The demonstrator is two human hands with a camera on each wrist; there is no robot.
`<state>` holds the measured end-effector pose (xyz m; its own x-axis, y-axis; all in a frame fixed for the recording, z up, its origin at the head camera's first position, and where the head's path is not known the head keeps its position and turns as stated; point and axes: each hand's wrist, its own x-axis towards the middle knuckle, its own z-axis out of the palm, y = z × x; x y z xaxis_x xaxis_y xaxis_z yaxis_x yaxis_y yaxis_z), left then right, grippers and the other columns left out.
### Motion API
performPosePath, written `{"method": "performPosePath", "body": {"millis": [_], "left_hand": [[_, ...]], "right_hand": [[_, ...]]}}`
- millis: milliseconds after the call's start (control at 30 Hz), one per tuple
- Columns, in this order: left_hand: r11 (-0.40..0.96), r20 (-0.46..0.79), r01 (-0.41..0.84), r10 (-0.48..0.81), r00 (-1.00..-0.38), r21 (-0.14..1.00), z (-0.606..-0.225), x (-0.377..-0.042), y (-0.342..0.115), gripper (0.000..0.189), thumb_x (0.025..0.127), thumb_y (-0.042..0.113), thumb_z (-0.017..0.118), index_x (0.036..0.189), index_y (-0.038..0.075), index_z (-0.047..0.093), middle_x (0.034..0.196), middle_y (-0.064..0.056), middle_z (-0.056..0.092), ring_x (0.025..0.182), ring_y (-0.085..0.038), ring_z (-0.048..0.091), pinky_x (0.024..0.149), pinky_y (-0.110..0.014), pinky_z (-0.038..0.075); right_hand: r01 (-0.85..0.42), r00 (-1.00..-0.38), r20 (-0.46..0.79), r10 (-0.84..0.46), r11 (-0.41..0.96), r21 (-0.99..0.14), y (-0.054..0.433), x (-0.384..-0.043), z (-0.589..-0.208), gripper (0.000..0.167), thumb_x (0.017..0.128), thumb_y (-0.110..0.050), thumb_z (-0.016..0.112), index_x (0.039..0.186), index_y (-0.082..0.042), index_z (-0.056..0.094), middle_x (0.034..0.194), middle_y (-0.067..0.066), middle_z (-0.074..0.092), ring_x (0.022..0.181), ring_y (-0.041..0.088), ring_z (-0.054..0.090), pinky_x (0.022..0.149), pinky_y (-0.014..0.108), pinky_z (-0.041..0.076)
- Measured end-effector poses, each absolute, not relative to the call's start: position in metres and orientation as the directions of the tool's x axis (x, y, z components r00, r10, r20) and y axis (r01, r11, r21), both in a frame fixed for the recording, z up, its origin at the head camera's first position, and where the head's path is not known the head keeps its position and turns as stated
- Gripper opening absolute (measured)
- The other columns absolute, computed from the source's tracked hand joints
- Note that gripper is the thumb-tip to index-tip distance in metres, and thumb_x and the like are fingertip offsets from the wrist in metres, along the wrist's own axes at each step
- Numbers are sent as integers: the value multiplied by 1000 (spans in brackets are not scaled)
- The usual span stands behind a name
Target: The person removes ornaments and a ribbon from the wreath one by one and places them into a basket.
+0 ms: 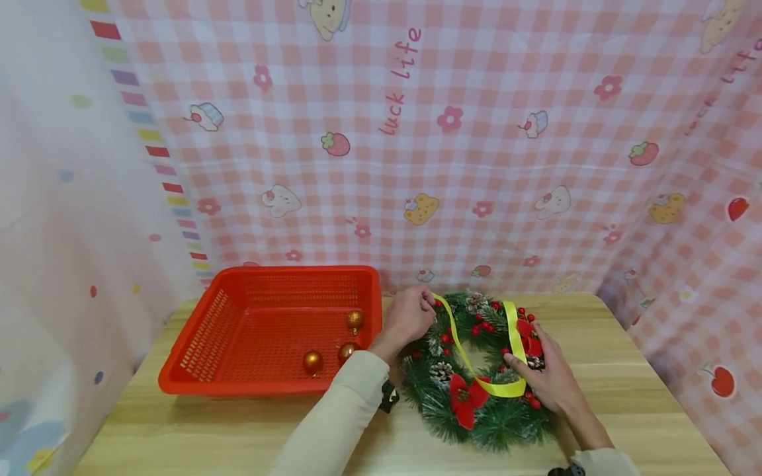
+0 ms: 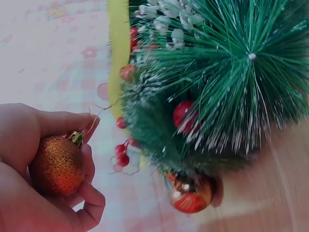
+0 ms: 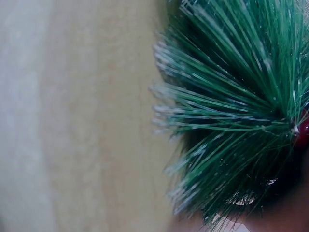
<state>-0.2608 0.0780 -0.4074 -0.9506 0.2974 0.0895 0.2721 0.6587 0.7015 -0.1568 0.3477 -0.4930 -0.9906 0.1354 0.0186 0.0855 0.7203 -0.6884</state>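
Note:
A green Christmas wreath with red flowers, pinecones and red berries lies on the table, a yellow ribbon looped across it. At the wreath's upper left, my left hand holds a glittery orange-gold Christmas ball. Its thin thread loop rises by the fingertips, close to the wreath and ribbon in the left wrist view. A shiny gold ball sits at the wreath's edge there. My right hand grips the wreath's right side, thumb over the ribbon; the right wrist view shows mostly pine needles.
To the left stands a red plastic basket with perforated sides. Inside are a glittery ball, a shiny gold ball and another ball partly behind my left sleeve. A pink checked curtain hangs behind the wooden table.

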Motion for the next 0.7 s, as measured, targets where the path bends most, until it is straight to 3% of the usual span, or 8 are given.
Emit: {"method": "performPosePath", "body": {"millis": [267,500,700], "left_hand": [[582,174,299,263,-949,756,-401,-249,48,9,87,12,72,95,14,68,79,10,69,77,-9,65,74,-30,49],[534,226,332,255,-940,777,-395,-235,16,12,88,12,74,95,15,64,84,6,73,71,-11,64,66,-30,48],[535,254,327,208,-945,779,-397,-229,-15,15,87,11,75,95,15,63,83,5,74,76,-13,65,63,-29,46]], "right_hand": [[79,-992,14,123,722,-688,348,-155,-494,101,94,-58,57,159,-12,-5,159,34,6,140,59,16,101,76,22],[97,-993,-14,120,725,-682,348,-155,-493,101,94,-59,56,159,-14,-8,159,35,4,139,60,15,100,77,23],[101,-993,-20,120,729,-677,347,-156,-493,102,94,-59,55,159,-15,-9,159,35,3,139,60,15,100,77,23]]}}
